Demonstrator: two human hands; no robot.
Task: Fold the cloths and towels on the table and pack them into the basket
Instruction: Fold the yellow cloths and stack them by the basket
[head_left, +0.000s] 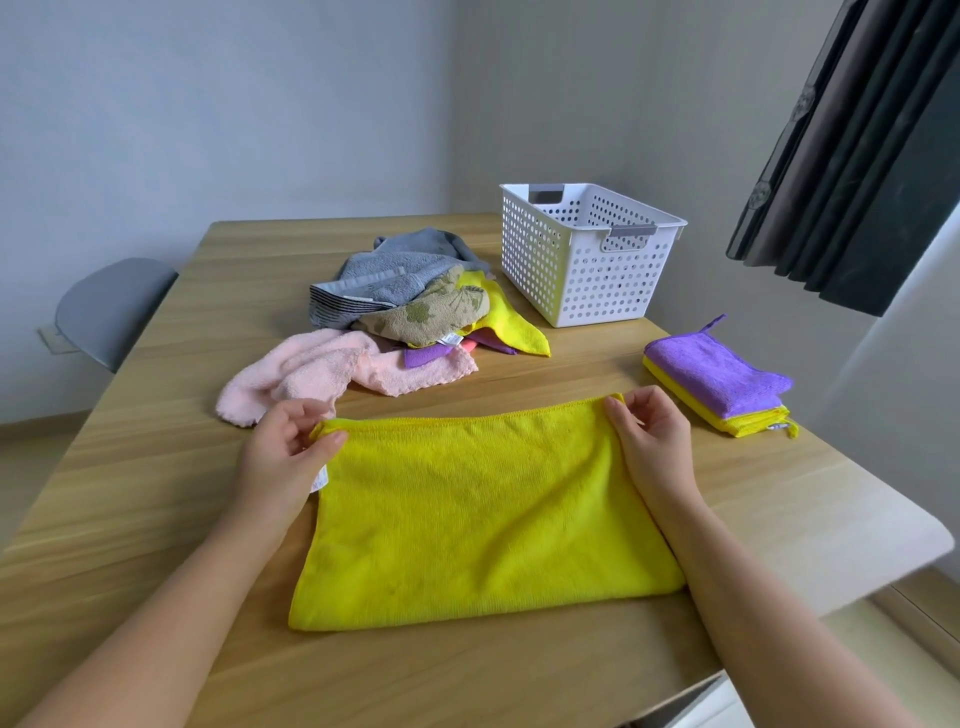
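My left hand pinches the far left corner of the yellow microfibre cloth, and my right hand pinches its far right corner. The cloth lies doubled and flat on the wooden table, near me. The white perforated basket stands far right, with unfolded towels heaped to its left.

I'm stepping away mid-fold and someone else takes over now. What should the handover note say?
Left hand and right hand each pinch a far corner of the yellow microfibre cloth, flat on the wooden table.
Done: folded purple microfibre cloth stacked on a folded yellow cloth, at the right.
Left: finish this fold; fold the loose pile of grey, patterned, pink cloths; pack everything into the white perforated plastic basket, where nothing shows.
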